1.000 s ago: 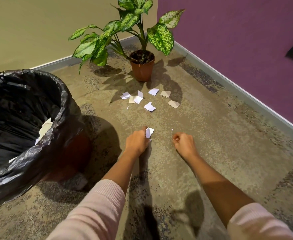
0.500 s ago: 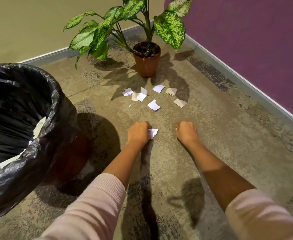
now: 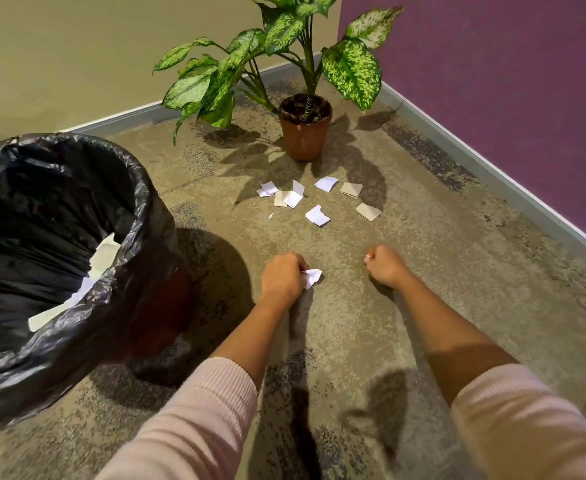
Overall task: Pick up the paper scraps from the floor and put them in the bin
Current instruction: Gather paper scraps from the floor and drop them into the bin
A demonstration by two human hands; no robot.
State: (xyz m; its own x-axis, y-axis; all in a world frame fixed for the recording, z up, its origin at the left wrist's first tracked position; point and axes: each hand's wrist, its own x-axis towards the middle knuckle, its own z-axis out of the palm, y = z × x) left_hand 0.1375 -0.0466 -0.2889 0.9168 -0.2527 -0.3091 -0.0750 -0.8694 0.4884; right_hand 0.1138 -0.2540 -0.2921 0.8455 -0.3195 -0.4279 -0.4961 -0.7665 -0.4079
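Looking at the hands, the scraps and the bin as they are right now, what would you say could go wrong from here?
1. The white scrap sticks out of the closed left hand; it might slip free on the way to the bin.
2. The right hand is fisted, contents hidden; a tiny piece could drop unnoticed.
3. The remaining scraps lie near the potted plant, whose leaves overhang; reaching in may brush them.

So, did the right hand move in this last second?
Yes. The right hand moved slightly forward, closer to the paper scraps lying before the plant pot.
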